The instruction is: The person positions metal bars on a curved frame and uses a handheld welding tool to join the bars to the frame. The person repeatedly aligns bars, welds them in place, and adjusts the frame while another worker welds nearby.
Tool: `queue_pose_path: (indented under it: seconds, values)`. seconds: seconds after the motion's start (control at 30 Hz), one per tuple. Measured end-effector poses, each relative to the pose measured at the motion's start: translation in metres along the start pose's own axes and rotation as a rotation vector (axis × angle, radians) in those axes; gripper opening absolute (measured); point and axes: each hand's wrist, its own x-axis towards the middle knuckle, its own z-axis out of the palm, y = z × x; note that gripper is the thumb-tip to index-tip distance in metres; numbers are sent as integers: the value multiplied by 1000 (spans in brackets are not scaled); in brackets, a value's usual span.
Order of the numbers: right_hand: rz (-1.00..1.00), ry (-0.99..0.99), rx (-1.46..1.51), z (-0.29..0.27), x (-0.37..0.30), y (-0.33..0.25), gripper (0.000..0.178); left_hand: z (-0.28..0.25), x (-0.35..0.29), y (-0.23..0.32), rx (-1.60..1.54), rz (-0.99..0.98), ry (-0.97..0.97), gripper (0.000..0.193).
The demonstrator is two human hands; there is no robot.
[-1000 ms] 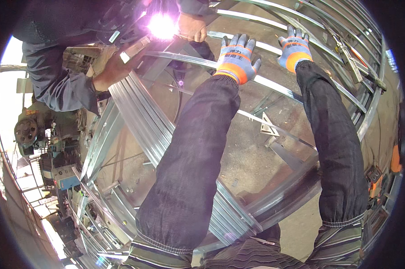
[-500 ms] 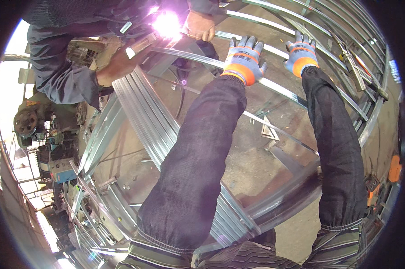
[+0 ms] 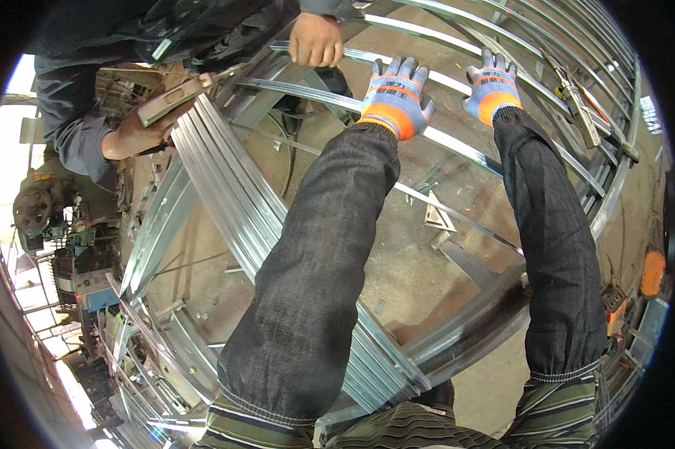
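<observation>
My left hand (image 3: 394, 99), in a grey and orange work glove, lies with fingers stretched out across a shiny square metal tube (image 3: 461, 147). Beside it on the right, my right hand (image 3: 493, 85) wears a matching glove. Its fingers are extended over another tube of the frame (image 3: 569, 157), the thumb pointing inward. Neither palm shows, but both hands look open and rest on top of the metal. At the upper left a co-worker's hand (image 3: 315, 40) holds the end of a tube, and their other hand (image 3: 144, 135) grips a welding electrode holder (image 3: 174, 99).
A bundle of metal tubes (image 3: 229, 187) runs diagonally under my left arm. A triangular square tool (image 3: 438, 215) lies on the floor below the frame. Clamp-like tools (image 3: 579, 112) rest on the bars at right. An orange object (image 3: 652, 273) sits at the far right.
The bright welding glare has gone out. The co-worker's hand with the holder has drawn back to the left and down. My hands stay on the tubes, shifted slightly left in view.
</observation>
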Motion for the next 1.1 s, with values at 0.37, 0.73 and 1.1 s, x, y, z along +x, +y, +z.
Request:
queue_pose_path:
  seconds: [0.37, 0.73, 1.1]
  values:
    - [-4, 61, -25, 8, 1, 2, 61, 6, 0, -1, 14, 19, 50, 63]
    - [-17, 34, 31, 4, 1, 3, 59, 6, 0, -1, 41, 9, 49, 63]
    - [-85, -69, -69, 8, 6, 8, 67, 7, 3, -5, 65, 11, -13, 69]
